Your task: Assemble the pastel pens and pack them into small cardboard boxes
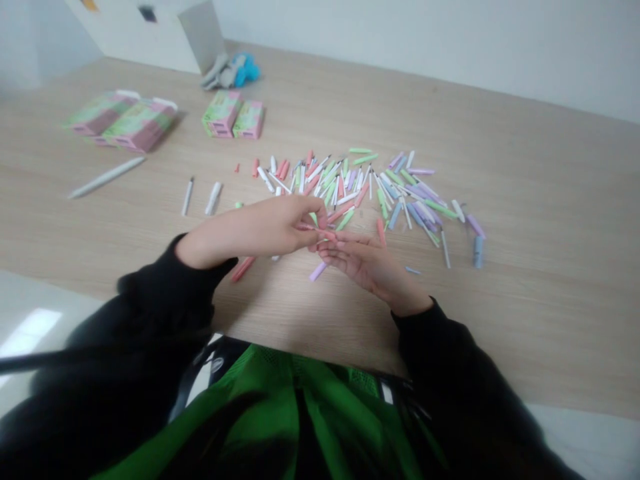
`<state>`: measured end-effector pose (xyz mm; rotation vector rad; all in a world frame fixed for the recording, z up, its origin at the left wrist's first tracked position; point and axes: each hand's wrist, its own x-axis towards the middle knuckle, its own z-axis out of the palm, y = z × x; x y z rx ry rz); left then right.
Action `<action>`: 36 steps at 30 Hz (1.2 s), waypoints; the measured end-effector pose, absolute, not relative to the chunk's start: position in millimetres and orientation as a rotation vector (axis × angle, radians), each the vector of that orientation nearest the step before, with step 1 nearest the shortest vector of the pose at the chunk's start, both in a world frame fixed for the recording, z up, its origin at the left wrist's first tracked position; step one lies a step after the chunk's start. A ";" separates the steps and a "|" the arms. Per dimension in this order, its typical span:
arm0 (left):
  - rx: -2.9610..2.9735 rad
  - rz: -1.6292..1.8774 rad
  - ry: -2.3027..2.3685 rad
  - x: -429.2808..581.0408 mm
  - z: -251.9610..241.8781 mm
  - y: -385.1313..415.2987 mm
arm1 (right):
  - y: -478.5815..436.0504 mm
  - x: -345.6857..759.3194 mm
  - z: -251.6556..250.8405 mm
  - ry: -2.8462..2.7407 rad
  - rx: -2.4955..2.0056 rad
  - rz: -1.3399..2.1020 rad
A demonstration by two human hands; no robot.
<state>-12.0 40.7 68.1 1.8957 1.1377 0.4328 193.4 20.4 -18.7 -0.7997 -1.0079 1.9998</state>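
My left hand (287, 223) and my right hand (363, 263) meet over the near side of a loose pile of pen parts. Between their fingers is a coral pen piece (326, 235), with both hands closed on it. Behind them lie many white, green, coral, purple and blue pen pieces (353, 179). Just below the fingertips a purple piece (317, 271) rests on the table, and a red piece (243, 269) lies under my left wrist. A blue cap (479, 252) stands out at the pile's right end.
Pink and green boxes (141, 123) lie at the left, with two smaller ones (223, 113) nearby. A white pen (107, 177) rests in front. Grey and blue cloth-like items (233, 71) sit beside a white box (200, 33) at the back of the wooden table (525, 200).
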 end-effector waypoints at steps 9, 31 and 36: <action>1.919 0.359 1.127 -20.5 76.3 40.3 | 19.6 194.4 -14.4 -0.969 -0.796 2.025; 1.512 0.902 1.307 -53.4 40.4 7.2 | 39.2 236.2 8.2 -1.031 -0.913 1.705; 1.675 0.822 1.504 -67.8 36.1 6.6 | 46.1 259.0 13.9 -1.083 -1.013 1.528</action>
